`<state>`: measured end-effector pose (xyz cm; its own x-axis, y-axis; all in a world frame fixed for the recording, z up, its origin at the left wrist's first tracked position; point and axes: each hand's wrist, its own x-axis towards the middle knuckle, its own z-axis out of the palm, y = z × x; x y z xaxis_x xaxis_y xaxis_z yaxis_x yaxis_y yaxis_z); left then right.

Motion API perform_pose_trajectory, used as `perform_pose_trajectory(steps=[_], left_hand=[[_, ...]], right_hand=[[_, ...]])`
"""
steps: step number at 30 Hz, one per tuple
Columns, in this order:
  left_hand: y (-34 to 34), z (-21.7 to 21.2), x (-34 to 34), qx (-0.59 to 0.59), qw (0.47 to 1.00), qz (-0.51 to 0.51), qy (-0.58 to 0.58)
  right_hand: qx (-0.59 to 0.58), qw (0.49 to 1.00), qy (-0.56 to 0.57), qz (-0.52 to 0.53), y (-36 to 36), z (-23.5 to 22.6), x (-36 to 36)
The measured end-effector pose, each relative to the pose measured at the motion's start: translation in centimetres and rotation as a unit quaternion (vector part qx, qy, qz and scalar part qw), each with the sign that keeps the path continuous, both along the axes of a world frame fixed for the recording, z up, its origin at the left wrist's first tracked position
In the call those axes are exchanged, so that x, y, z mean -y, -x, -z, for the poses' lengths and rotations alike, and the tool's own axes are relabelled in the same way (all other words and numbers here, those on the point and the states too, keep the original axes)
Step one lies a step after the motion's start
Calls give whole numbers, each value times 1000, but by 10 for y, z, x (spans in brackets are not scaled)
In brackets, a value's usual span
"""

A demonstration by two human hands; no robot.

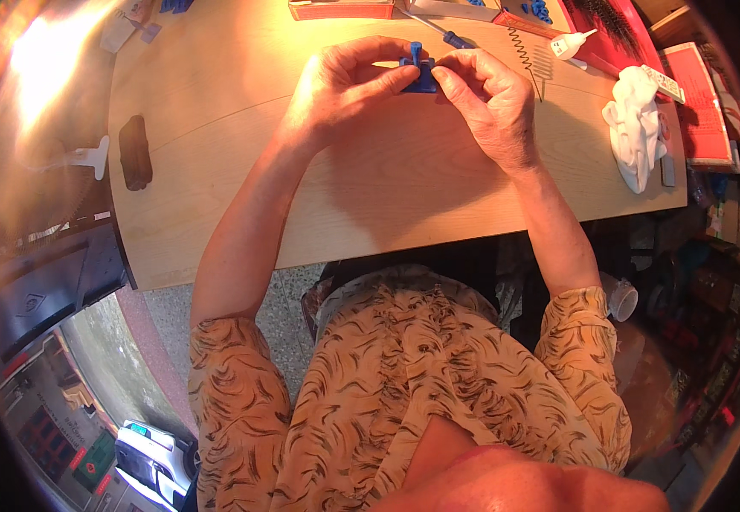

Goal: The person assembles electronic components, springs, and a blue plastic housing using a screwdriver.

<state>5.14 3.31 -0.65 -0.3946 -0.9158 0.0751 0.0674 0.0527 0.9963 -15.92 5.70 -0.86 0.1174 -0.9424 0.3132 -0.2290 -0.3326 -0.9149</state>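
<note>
Two hands worked at the far side of the table, and between them sat one small blue plastic part [419, 75] with a short peg standing up from it. The left hand [344, 90] had its thumb and forefinger closed on the part's left side; the right hand [491, 98] pinched its right edge with fingertips drawn together. So the part lay directly between the two hands, gripped by both, held just above or on the wood; I could not tell which.

Around them I counted one blue-handled screwdriver [442, 32] just beyond the hands, one thin wire spring [523, 53] stretched out to the right of it, one small white squeeze bottle [572, 44] with a pointed nozzle, and one crumpled white cloth [637, 126] near the table's right end. A few more blue pieces [539, 10] lay in a shallow box at the far edge; their number was too blurred to count. One dark oblong block [135, 151] lay well apart on the left side.

The table [387, 196] was pale wood, lit warm and bright from the upper left. Beneath its near edge showed a speckled stone floor [174, 316], and cluttered shelves filled the dim right side of the room.
</note>
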Motion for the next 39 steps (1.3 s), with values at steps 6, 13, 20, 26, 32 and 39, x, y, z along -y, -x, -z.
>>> perform_pose_trajectory(steps=[6, 13, 20, 26, 32, 39], left_hand=[[0, 4, 2, 13, 999, -4, 38], [5, -3, -5, 45, 999, 0, 22], [-2, -9, 1, 127, 990, -62, 2], [9, 4, -3, 116, 976, -107, 148], [11, 3, -4, 209, 930, -96, 287], [14, 1, -7, 231, 911, -90, 330]], right_hand=[[-17, 1000, -14, -2, 1, -1, 1], [-39, 999, 16, 0, 1, 1, 2], [70, 994, -82, -15, 10, -13, 3], [274, 918, -282, -51, 9, -17, 7], [129, 961, -239, -55, 12, -11, 2], [58, 991, -109, -46, 3, 2, 3]])
